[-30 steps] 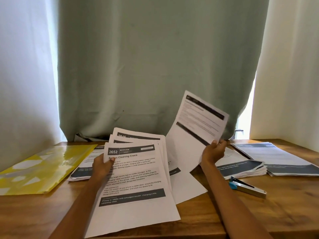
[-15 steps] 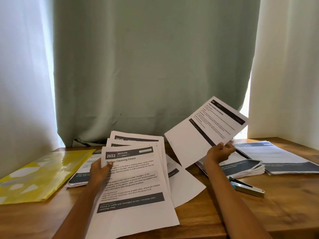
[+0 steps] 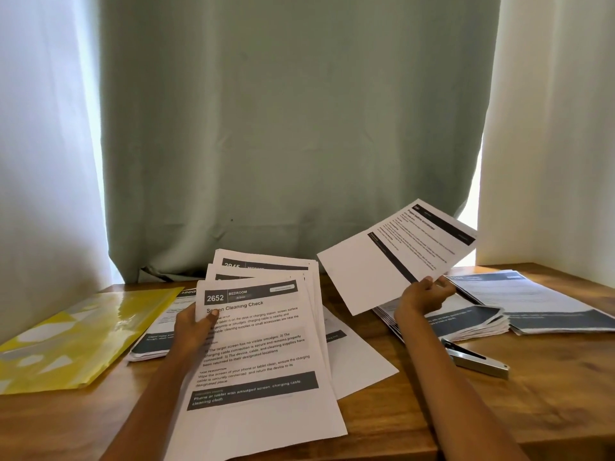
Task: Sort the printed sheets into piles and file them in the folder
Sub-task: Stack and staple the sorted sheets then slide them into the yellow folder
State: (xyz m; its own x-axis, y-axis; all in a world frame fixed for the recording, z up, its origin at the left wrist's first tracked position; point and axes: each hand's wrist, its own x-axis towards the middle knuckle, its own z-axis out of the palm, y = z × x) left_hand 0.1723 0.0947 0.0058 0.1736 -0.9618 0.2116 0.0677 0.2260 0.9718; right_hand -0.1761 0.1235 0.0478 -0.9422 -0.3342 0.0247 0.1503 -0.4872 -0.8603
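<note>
White printed sheet [image 3: 396,254], dark header bar, tilted in right hand [image 3: 421,299].

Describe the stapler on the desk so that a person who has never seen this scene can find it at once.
Start at the wooden desk in front of the green curtain and look to its right half. Beside the right forearm, just in front of the thick curled pile of sheets, lies the stapler. It is the only metal thing there, small and silver-grey among flat paper.
</note>
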